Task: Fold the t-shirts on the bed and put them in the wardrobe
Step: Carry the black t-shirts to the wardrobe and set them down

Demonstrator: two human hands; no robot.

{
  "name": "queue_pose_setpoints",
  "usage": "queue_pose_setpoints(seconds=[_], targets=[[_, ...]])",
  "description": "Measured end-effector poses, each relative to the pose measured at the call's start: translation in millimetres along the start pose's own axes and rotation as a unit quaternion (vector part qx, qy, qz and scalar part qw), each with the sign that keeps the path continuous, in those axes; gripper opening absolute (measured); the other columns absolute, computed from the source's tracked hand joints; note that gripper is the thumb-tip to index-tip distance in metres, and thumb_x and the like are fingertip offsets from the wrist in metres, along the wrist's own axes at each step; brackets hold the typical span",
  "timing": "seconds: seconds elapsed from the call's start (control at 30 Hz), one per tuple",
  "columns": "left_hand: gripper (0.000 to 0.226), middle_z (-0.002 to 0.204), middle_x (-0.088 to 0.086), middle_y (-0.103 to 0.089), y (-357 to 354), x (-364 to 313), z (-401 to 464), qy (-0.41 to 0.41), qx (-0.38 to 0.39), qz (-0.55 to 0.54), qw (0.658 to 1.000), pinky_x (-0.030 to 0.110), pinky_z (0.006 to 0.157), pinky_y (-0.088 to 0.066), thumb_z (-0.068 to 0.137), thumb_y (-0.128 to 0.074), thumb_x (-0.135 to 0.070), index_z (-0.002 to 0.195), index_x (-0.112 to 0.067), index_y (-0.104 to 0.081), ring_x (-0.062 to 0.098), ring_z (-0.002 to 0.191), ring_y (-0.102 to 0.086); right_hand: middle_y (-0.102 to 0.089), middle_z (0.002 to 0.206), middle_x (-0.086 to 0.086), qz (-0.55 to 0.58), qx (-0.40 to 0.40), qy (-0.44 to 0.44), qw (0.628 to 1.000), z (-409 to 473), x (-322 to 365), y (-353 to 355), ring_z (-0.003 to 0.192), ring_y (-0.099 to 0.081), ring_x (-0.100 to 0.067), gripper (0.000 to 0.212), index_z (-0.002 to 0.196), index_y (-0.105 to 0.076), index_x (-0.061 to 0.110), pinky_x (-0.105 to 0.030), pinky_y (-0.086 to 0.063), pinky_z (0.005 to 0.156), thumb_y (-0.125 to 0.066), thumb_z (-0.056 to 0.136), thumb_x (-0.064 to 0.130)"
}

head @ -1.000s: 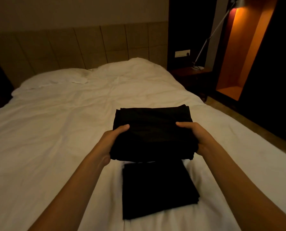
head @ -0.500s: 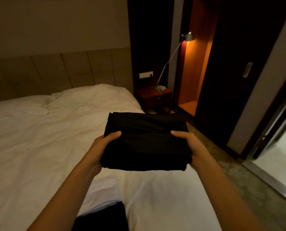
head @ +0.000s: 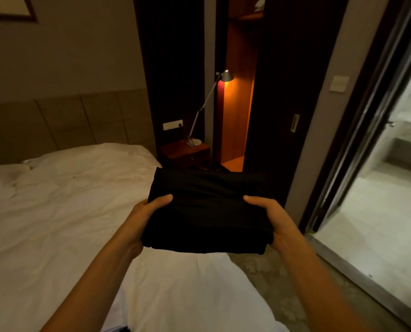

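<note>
One white-sheeted bed (head: 56, 212) fills nine o'clock. One lit wooden wardrobe niche (head: 238, 104) stands at twelve o'clock. One folded black t-shirt bundle (head: 207, 209), centre frame, is carried clear of the bed. Left hand (head: 149, 212) and right hand (head: 269, 216) each grasp an edge, thumbs on top, likely to keep the folds flat.

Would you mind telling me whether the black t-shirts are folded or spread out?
Folded: the t-shirts form a compact rectangular stack, gripped at its sides by the left hand and right hand.
</note>
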State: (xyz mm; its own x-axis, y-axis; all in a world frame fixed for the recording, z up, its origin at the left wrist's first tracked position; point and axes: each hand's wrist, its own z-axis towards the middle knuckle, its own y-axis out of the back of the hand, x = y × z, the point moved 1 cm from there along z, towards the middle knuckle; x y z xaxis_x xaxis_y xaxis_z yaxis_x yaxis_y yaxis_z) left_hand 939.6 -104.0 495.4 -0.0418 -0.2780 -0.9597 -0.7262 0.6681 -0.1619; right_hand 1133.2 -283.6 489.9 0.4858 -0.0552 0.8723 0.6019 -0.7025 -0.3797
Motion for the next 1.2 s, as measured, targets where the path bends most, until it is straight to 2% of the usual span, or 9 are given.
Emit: queue_pose_setpoints(seconds=[0.1,0.23,0.43,0.6,0.77,0.9,1.03,1.2], targets=[[0.063,0.107,0.006,-0.074,-15.3,-6.1,6.6,0.005,0.013,0.002,1.000,0.037,0.081,-0.055,0.067,-0.075,-0.042,0.121,-0.014,-0.064,0.026,0.097,-0.072,-0.071,0.111,-0.018,-0.006,-0.030,0.005,1.000,-6.7,12.8,10.8,0.097,-0.069,-0.038,0.052,0.113,-0.066,0.004,-0.045,-0.056,0.074,-0.076,0.065,0.020],[0.062,0.110,0.005,-0.074,-31.9,-10.9,22.2,0.010,0.043,-0.009,0.999,0.037,0.087,-0.055,0.070,-0.075,-0.039,0.125,-0.014,-0.062,0.024,0.100,-0.071,-0.070,0.110,-0.018,0.000,-0.054,0.019,0.998,-11.5,25.2,22.1,0.097,-0.068,-0.038,0.051,0.112,-0.065,0.004,-0.045,-0.056,0.074,-0.075,0.065,0.019],[0.051,0.107,0.002,-0.075,-67.0,-13.9,56.4,0.025,0.093,-0.016,0.995,0.027,0.073,-0.055,0.076,-0.072,-0.035,0.123,-0.017,-0.062,0.018,0.094,-0.072,-0.070,0.112,-0.019,0.025,-0.119,0.016,0.992,2.6,37.4,52.8,0.100,-0.069,-0.038,0.062,0.119,-0.063,0.003,-0.044,-0.057,0.079,-0.079,0.062,0.019],[0.063,0.113,0.003,-0.073,-111.5,-10.5,84.7,0.024,0.115,0.009,0.993,0.029,0.079,-0.054,0.069,-0.075,-0.037,0.127,-0.019,-0.061,0.020,0.100,-0.071,-0.069,0.115,-0.019,0.043,-0.149,0.011,0.988,18.2,47.0,96.3,0.101,-0.068,-0.038,0.071,0.125,-0.060,0.003,-0.042,-0.058,0.074,-0.081,0.059,0.021],[0.064,0.117,0.005,-0.071,-174.5,-1.0,106.7,0.030,0.113,0.025,0.993,0.037,0.091,-0.053,0.068,-0.080,-0.038,0.126,-0.020,-0.062,0.024,0.106,-0.069,-0.068,0.115,-0.018,0.053,-0.140,0.004,0.989,29.8,73.8,158.9,0.100,-0.068,-0.037,0.067,0.123,-0.058,0.006,-0.038,-0.058,0.064,-0.078,0.061,0.022],[0.063,0.114,0.005,-0.072,-237.2,17.3,119.1,0.029,0.094,0.027,0.995,0.037,0.088,-0.053,0.068,-0.083,-0.038,0.125,-0.018,-0.063,0.024,0.104,-0.070,-0.069,0.114,-0.017,0.046,-0.117,-0.005,0.992,48.1,98.5,224.4,0.099,-0.069,-0.036,0.068,0.123,-0.059,0.007,-0.041,-0.058,0.069,-0.079,0.060,0.022],[0.058,0.111,0.004,-0.073,-314.3,35.5,123.7,0.028,0.048,0.017,0.998,0.033,0.082,-0.053,0.071,-0.074,-0.037,0.124,-0.018,-0.061,0.021,0.100,-0.071,-0.069,0.112,-0.016,0.035,-0.100,-0.033,0.994,65.3,133.5,291.9,0.096,-0.069,-0.035,0.067,0.120,-0.059,0.006,-0.039,-0.056,0.066,-0.079,0.058,0.021],[0.056,0.115,0.005,-0.072,-384.6,45.7,137.6,0.022,0.016,0.014,1.000,0.033,0.084,-0.053,0.076,-0.073,-0.036,0.127,-0.016,-0.060,0.022,0.103,-0.070,-0.070,0.112,-0.017,0.029,-0.063,-0.055,0.996,100.7,172.1,358.3,0.095,-0.071,-0.036,0.069,0.122,-0.060,0.006,-0.041,-0.057,0.070,-0.082,0.059,0.021]])
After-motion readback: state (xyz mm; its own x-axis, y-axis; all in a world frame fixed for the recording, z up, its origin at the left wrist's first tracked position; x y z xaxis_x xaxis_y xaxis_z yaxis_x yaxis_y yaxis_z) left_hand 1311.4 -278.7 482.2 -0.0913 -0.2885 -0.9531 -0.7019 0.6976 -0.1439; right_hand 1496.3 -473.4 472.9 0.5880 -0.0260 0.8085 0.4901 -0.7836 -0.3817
